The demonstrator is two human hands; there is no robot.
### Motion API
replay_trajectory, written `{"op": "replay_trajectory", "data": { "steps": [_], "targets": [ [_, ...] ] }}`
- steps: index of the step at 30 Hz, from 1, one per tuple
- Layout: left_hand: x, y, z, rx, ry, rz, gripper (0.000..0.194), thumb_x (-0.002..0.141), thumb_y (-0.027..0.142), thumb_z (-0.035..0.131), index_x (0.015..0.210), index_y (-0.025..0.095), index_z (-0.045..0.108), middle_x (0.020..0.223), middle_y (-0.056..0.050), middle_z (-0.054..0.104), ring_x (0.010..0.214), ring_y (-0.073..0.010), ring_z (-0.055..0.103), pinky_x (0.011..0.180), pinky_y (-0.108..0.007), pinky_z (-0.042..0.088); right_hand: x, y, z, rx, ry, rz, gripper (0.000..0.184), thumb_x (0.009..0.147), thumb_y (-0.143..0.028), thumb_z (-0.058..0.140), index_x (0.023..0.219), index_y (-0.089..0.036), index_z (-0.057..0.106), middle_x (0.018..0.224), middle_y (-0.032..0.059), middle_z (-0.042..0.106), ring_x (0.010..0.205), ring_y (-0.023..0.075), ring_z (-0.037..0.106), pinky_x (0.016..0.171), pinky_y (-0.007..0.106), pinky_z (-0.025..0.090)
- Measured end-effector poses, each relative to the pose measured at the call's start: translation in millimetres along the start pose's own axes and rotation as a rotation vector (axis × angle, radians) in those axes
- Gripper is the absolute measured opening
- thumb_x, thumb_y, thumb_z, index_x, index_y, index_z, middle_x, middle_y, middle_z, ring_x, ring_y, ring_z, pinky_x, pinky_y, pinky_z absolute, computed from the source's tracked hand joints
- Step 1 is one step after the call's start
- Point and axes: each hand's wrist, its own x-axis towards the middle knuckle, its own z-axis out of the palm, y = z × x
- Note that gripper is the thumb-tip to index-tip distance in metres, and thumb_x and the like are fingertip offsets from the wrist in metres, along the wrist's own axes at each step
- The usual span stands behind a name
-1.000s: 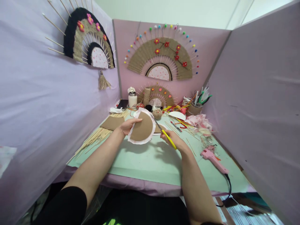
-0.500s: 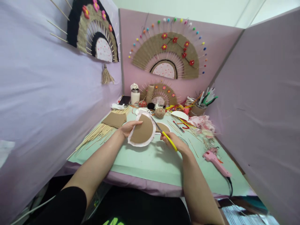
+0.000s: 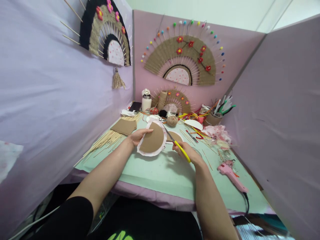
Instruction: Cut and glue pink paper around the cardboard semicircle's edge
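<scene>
My left hand grips the left edge of a brown cardboard half-disc backed with white fabric that sticks out round its rim, and holds it tilted just above the green mat. My right hand is closed round the yellow handles of a pair of scissors. The blades point up and left and meet the fabric rim at the half-disc's upper right edge. A second brown cardboard piece lies on the mat just behind the scissors.
Bamboo skewers and a cardboard sheet lie at the left. A pink glue gun rests at the right, with pink fabric scraps, a twine ball, a tool cup and a bottle behind. Woven fans hang on the partition walls.
The view has shifted slightly, so everything sits a little further right. Both hands keep the same grip, with the scissors still at the half-disc's rim.
</scene>
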Motion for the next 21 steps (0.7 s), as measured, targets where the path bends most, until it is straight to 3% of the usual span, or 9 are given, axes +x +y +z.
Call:
{"op": "replay_trajectory", "data": {
  "steps": [12, 21],
  "targets": [
    [-2.7, 0.1, -0.8, 0.023, 0.016, 0.02, 0.027, 0.081, 0.022, 0.052, 0.101, 0.006, 0.062, 0.081, -0.013, 0.072, 0.075, -0.0221, 0.068, 0.077, -0.033, 0.049, 0.0, 0.3, 0.0, 0.04, -0.005, 0.045, 0.026, 0.075, -0.042, 0.045, 0.067, -0.017, 0.046, 0.058, -0.0045, 0.037, 0.051, 0.0083, 0.032, 0.048, 0.022, 0.024],
    [-4.5, 0.1, -2.3, 0.051, 0.035, 0.03, 0.03, 0.08, 0.022, 0.054, 0.105, 0.005, 0.06, 0.081, -0.012, 0.072, 0.075, -0.022, 0.068, 0.077, -0.033, 0.049, 1.7, 3.6, 2.2, 0.064, -0.005, 0.1, 0.022, 0.072, -0.038, 0.047, 0.064, -0.017, 0.045, 0.054, -0.0049, 0.039, 0.05, 0.0082, 0.033, 0.048, 0.021, 0.023]
  ]
}}
